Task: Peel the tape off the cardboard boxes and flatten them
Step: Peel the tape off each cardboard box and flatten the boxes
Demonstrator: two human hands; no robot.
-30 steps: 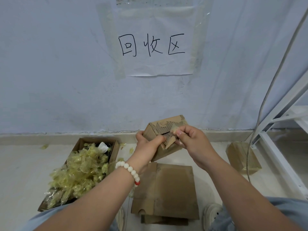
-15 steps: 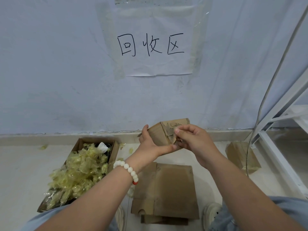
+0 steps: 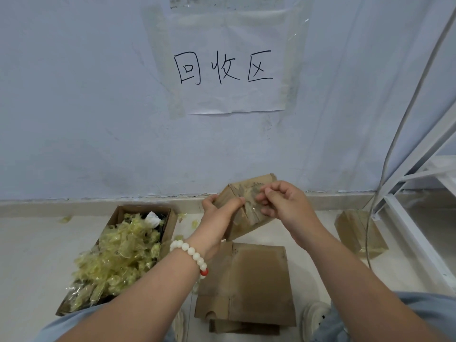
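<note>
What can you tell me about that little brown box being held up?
The small brown cardboard box is held tilted in the air, not yet flattened. Its facing side looks scuffed, with torn paper and glossy tape remnants. The left hand grips its left end; the right hand pinches at its taped face.

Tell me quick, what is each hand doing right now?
Left hand: closed, holding the small cardboard box.
Right hand: closed, fingers pinching the tape on that box.
</note>
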